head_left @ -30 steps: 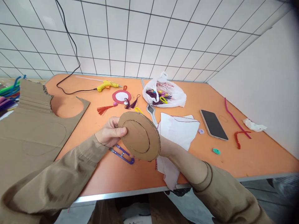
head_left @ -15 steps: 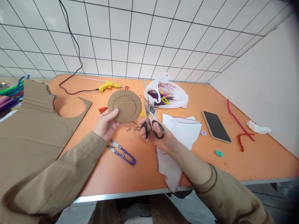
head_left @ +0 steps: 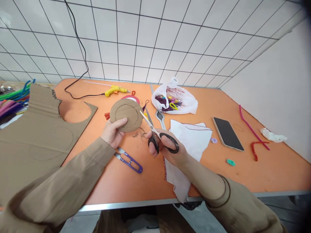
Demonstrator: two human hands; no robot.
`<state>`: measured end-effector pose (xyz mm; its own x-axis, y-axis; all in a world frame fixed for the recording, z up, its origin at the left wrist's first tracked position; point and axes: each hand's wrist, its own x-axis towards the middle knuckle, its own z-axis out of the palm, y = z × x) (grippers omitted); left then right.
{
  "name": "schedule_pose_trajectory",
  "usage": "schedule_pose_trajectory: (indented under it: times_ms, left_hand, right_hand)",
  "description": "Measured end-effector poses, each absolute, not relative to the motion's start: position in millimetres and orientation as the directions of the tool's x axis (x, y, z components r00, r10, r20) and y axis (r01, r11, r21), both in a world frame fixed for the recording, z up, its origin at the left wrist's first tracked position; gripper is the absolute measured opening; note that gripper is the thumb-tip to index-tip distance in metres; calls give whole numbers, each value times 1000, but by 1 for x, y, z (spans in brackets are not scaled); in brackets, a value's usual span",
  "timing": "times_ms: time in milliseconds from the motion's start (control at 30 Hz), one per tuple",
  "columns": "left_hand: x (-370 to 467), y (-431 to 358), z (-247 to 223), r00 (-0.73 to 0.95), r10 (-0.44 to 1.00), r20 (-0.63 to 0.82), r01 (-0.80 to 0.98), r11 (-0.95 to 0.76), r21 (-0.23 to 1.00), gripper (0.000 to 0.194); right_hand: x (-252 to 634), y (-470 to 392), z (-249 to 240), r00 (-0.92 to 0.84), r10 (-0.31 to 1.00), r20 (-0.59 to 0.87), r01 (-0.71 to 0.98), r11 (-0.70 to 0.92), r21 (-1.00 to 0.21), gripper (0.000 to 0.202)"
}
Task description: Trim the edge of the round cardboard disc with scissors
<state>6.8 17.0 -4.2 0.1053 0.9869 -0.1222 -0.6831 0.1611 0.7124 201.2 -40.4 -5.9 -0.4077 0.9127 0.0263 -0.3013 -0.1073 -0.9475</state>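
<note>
A round cardboard disc with a smaller circle marked inside it is held up in my left hand, thumb on its face. My right hand has its fingers through the black handles of a pair of scissors. The blades are spread and point up and left, one tip close to the disc's right edge. Below the disc, purple thread snips lie on the orange table. Behind the disc a red-and-white round piece partly shows.
At left lies a large cardboard sheet with a round cutout. A yellow glue gun rests at the back, near a white plastic bag of threads. White cloth lies under my right wrist; a phone is farther right.
The scissors have tilted left and their blades have spread wider near the disc. The disc has tipped and shifted slightly down, revealing the red-and-white piece behind it.
</note>
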Motion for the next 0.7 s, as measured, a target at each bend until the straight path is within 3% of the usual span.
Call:
schedule_pose_trajectory:
  times_ms: [367, 700]
  left_hand:
    - [6, 19, -6, 100, 991, -83, -671, 129, 731, 35]
    - [7, 20, -3, 24, 991, -128, -733, 105, 673, 38]
  right_hand:
    - [203, -42, -9, -495, 864, -87, -257, -242, -935, 49]
    - [201, -42, -7, -469, 877, -108, -260, -254, -932, 52]
